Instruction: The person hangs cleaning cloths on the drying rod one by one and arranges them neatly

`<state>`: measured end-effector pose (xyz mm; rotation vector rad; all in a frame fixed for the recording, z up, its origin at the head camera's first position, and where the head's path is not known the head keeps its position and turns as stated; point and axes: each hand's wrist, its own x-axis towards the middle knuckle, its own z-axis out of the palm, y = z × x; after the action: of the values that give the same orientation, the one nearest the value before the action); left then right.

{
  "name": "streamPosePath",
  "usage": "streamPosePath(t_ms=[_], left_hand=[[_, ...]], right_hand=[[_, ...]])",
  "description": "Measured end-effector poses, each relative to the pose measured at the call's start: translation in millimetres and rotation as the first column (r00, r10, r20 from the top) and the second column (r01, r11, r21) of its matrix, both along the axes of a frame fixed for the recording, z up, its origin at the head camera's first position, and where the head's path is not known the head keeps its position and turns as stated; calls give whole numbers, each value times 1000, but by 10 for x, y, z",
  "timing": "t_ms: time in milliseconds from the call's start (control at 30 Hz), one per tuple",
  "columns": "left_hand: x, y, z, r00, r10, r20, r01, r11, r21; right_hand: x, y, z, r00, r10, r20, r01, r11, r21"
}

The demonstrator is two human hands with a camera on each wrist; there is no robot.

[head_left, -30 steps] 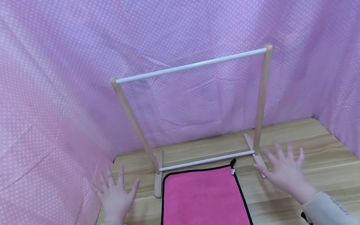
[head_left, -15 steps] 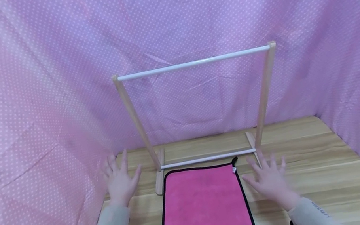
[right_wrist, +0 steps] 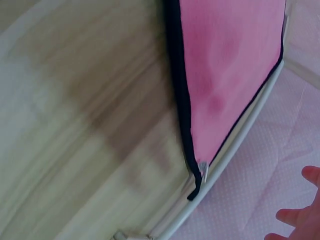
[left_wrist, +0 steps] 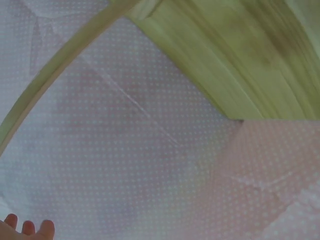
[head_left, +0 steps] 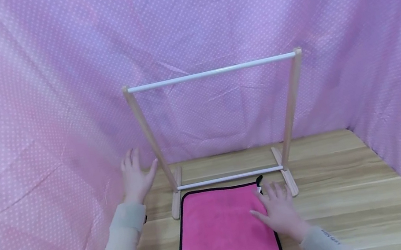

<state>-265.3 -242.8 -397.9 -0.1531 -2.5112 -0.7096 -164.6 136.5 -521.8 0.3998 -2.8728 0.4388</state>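
Note:
A pink towel (head_left: 223,232) with black edging lies flat on the wooden table, a small black loop (head_left: 260,179) and white tag at its far right corner. Behind it stands a wooden rack with a white top bar (head_left: 211,73) and a white lower bar (head_left: 230,178). My left hand (head_left: 137,178), fingers spread and holding nothing, is raised beside the rack's left post (head_left: 149,136). My right hand (head_left: 280,211) hovers over the towel's right edge with its fingers extended. In the right wrist view, fingertips (right_wrist: 290,216) show at the lower right, apart from the towel.
The wooden table (head_left: 339,181) extends to both sides of the towel. Pink dotted cloth (head_left: 205,17) hangs behind and on both sides. The rack's feet (head_left: 290,180) rest on the table near the towel's far corners.
My right hand has moved left, from beside the rack's right foot to over the towel's right edge. My left hand has risen and shifted right toward the left post. The towel stays put.

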Motion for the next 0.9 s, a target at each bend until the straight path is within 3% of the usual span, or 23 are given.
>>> streamPosePath(t_ms=[100, 200, 400, 567, 733, 900], left_hand=[[-82, 40, 80, 999, -35, 22, 33, 994, 107], [-168, 62, 151, 993, -89, 81, 65, 962, 265], [-360, 72, 291, 966, -243, 89, 155, 821, 550], [-473, 74, 377, 964, -255, 77, 151, 760, 632], [-569, 119, 434, 963, -264, 57, 160, 728, 667], [-640, 173, 465, 957, -287, 32, 189, 707, 682]], right_hand=[[13, -62, -45, 1000, 19, -1, -19, 1000, 7], [24, -125, -88, 999, 35, 22, -35, 999, 6], [49, -237, -132, 993, 66, 100, -66, 998, -5], [57, -328, -156, 987, 97, 130, -93, 995, -38], [30, -426, -144, 975, 159, 154, -148, 986, -83], [-16, -584, -127, 945, 251, 210, -236, 967, -94]])
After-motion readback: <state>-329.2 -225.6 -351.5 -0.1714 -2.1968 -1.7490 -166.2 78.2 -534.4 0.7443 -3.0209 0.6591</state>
